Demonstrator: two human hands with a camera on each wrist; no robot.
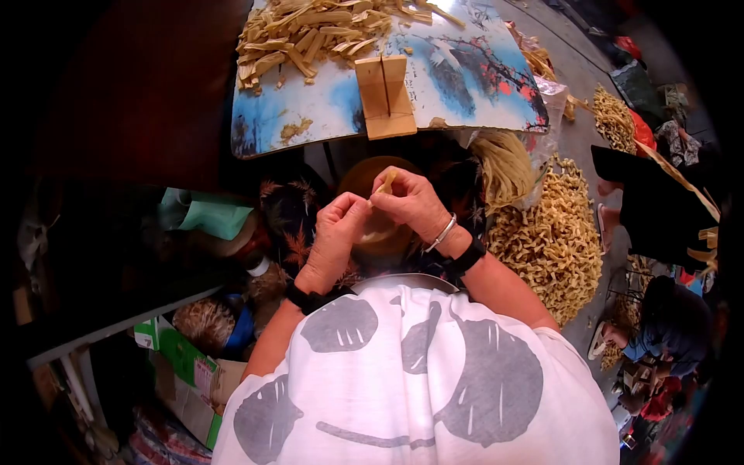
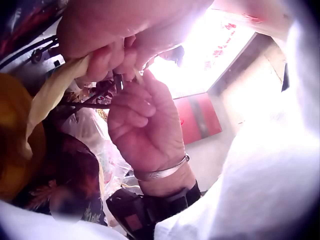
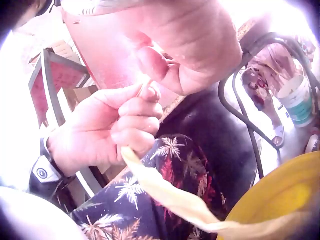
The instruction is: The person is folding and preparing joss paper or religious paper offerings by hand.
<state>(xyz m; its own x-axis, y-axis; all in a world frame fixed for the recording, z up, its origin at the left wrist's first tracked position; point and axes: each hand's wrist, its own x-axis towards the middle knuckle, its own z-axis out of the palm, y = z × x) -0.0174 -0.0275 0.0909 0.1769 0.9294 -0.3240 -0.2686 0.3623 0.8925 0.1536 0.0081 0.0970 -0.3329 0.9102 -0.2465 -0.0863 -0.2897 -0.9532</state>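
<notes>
A pale yellow strip (image 3: 172, 196) trails out of the curled fingers of my left hand (image 1: 339, 232) and runs over the yellow basin in the right wrist view. My right hand (image 1: 412, 205), with a bracelet at its wrist, pinches part of the pale material (image 1: 387, 183) close beside the left fingertips. In the left wrist view the strip (image 2: 52, 92) hangs down from the near left hand, and the right hand (image 2: 145, 122) faces it with bent fingers. Both hands are above the yellow basin (image 3: 280, 190). Where the fingertips meet, the material is mostly hidden.
Ahead, a painted board (image 1: 333, 105) bears a pile of pale strips (image 1: 310, 39) and a small slotted wooden stand (image 1: 385, 97). At the right are a bundle of long strands (image 1: 504, 167) and a large heap of twisted pieces (image 1: 550, 240). A green bag (image 1: 217, 215) lies at left.
</notes>
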